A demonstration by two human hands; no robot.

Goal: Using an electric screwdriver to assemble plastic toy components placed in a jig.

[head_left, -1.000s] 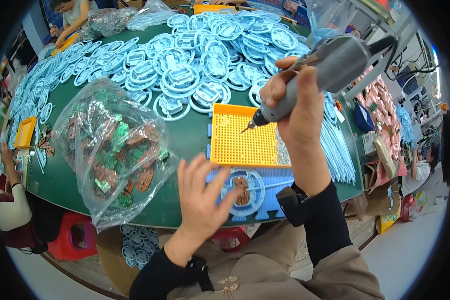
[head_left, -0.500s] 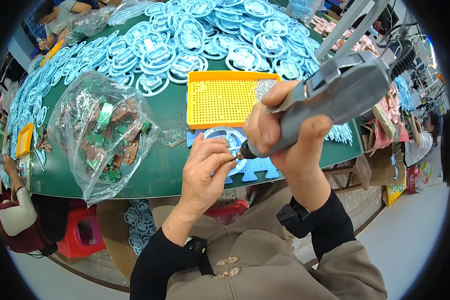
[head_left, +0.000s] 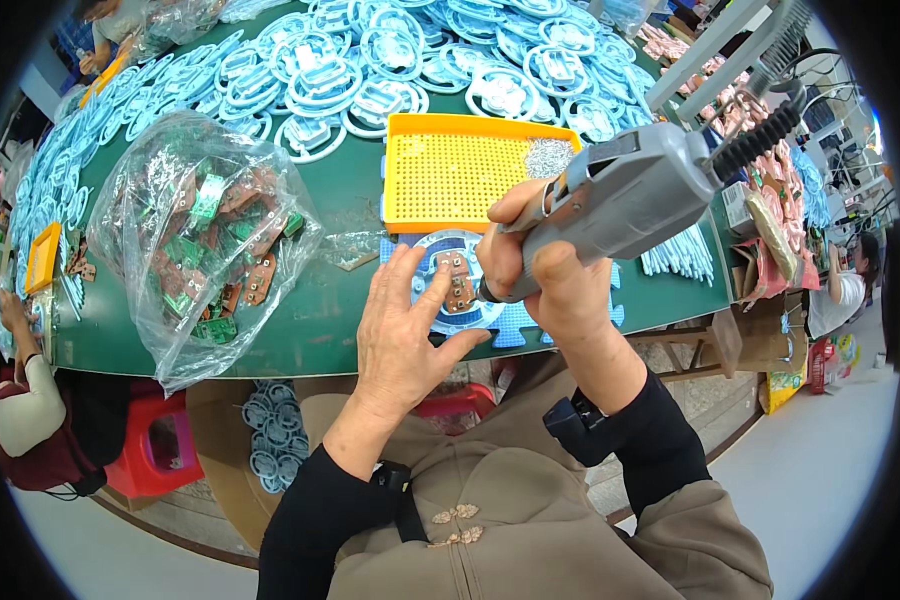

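On the green table [head_left: 350, 180], mid-frame, the spread, empty left hand [head_left: 400, 335] should steady the brown board [head_left: 458, 280] while the right hand [head_left: 568, 295], wrapped round the screwdriver [head_left: 630, 190], aligns it.

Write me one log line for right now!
left hand: spread at blue round part; right hand: grips grey power tool; brown board: on blue round part

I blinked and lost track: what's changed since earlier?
The right hand brought the grey driver from above the yellow tray back beside the brown board on the blue ring. The left hand, fingers gathered at the driver's tip half a second ago, now spreads them over the ring. The driver stays held; tray and clear bag stay put.
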